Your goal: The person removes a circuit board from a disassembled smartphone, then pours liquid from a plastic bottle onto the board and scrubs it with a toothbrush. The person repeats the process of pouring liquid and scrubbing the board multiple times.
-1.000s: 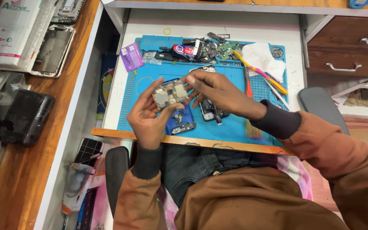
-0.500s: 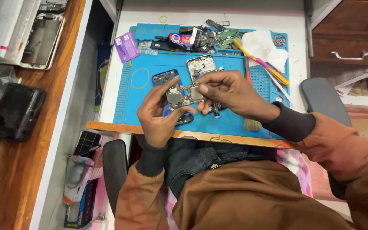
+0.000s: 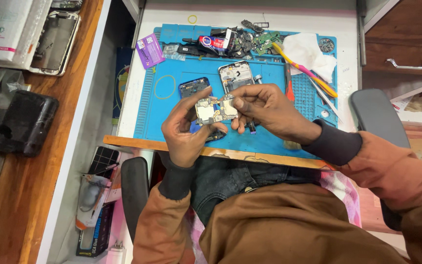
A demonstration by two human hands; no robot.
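My left hand pinches phone circuit board by left edge; my right hand grips its right end, fingertips only. Board held in air above blue repair mat, just over blue phone body. Judge it light, thin, stiff, fragile; best held by edges, off chips. Open phone frame beyond. Right hand maybe holds small tool too, unclear.

Mat left free; phones, tools block rest.

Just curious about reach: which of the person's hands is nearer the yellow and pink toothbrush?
Right. The right hand is just below-left of the toothbrush; the left hand is farther left.
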